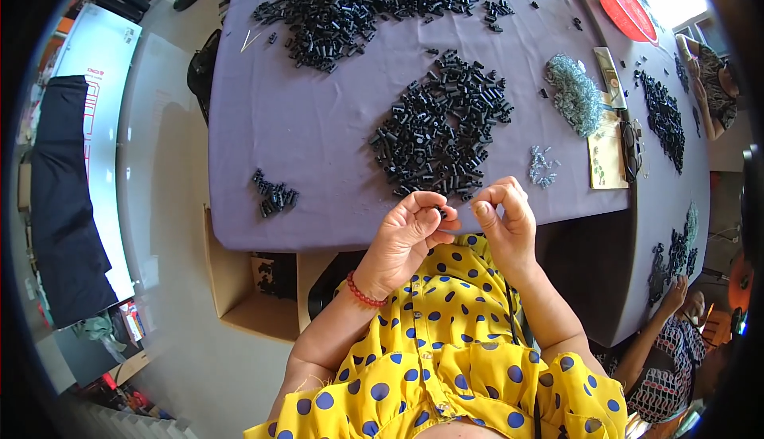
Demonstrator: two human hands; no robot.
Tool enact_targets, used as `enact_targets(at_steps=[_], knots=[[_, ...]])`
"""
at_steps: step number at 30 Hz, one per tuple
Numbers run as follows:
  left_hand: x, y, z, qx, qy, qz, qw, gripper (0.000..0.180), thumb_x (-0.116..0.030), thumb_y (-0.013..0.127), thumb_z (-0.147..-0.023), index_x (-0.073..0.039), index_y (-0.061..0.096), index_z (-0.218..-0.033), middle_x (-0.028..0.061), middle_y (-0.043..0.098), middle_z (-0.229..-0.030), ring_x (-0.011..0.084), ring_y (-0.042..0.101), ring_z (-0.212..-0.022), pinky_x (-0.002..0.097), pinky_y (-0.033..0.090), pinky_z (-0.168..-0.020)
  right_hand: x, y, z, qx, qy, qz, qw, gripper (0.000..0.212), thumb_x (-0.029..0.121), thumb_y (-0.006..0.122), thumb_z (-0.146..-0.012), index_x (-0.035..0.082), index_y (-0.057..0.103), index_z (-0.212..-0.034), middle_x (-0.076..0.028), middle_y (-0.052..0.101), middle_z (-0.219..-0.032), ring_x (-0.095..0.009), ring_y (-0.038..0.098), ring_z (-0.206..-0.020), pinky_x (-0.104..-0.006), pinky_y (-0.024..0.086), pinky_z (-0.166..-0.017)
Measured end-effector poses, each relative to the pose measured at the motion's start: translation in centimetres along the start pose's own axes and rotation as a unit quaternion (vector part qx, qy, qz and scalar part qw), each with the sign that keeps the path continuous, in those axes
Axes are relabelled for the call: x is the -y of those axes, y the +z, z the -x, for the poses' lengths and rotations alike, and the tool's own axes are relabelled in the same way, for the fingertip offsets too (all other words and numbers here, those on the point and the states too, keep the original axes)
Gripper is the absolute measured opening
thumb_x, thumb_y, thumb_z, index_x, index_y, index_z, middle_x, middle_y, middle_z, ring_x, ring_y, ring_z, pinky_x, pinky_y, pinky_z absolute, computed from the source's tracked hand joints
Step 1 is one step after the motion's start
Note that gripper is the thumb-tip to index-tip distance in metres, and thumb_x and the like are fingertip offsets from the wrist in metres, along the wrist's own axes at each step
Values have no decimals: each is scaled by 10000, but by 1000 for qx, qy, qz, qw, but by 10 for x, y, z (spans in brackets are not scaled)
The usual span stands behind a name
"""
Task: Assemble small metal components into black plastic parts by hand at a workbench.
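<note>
Just over the table's near edge, my left hand [398, 240] pinches a small black plastic part [442, 213] between thumb and fingers. My right hand [508, 222] is close beside it, thumb pressed to the curled fingers; whatever it may hold is too small to see. Beyond both hands lies a heap of similar black parts [430, 140]. A small cluster of black parts [274, 195] is off to the left. To the right are a few clear little pieces [543, 167], with a bigger mound of clear, greenish pieces [574, 93] behind them.
A large black pile [358, 9] covers the far side of the purple-grey tablecloth [302, 120]. On the right are a yellow pad [606, 156], eyeglasses [632, 151] and a red basket [627, 9]. An open cardboard box [259, 316] stands below, left. Other people sit at right.
</note>
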State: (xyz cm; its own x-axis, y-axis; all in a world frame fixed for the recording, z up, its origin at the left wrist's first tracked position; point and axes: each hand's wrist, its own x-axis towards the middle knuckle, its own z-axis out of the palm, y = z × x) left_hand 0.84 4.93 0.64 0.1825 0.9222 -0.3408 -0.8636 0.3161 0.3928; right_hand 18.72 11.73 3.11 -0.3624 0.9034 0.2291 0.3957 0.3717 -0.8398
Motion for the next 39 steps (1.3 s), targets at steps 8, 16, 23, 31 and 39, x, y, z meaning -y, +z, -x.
enact_targets(at_steps=[8,16,23,31,39], knots=[[10,-12,-3,12,29,-7,999,203,-110,700,-973,-115,623,-1161,34,691,-1022,142,691,-974,314,577,-900,4,6,3,7,2,-53,999,66,95,733,-901,94,668,-915,-8,603,-828,-197,543,-820,-340,399,-827],[15,7,-2,-55,101,-85,990,178,-2,683,-961,-60,603,-1110,42,679,-1038,122,690,-923,273,605,-870,-1,14,3,-6,10,-41,999,79,76,749,-882,91,675,-905,0,606,-802,-188,549,-777,-344,386,-835],[16,8,0,-44,105,-156,981,163,5,658,-979,-31,581,-1118,50,653,-1055,122,680,-975,291,604,-903,-5,16,3,-7,19,-44,999,77,71,756,-872,93,684,-890,3,607,-788,-183,551,-771,-344,386,-830],[18,8,0,-110,96,-132,980,106,-46,644,-1003,-13,590,-1087,71,671,-1056,129,688,-951,282,605,-903,-7,17,7,9,-6,-17,1000,94,76,759,-869,101,730,-955,14,610,-792,-167,576,-810,-339,370,-861],[20,-2,3,-104,88,-124,983,75,-21,614,-1012,-13,596,-1085,92,685,-1062,146,701,-956,301,604,-920,-2,12,4,-22,-227,181,957,218,87,770,-809,107,756,-1026,-1,605,-826,-184,574,-728,-425,338,-928]])
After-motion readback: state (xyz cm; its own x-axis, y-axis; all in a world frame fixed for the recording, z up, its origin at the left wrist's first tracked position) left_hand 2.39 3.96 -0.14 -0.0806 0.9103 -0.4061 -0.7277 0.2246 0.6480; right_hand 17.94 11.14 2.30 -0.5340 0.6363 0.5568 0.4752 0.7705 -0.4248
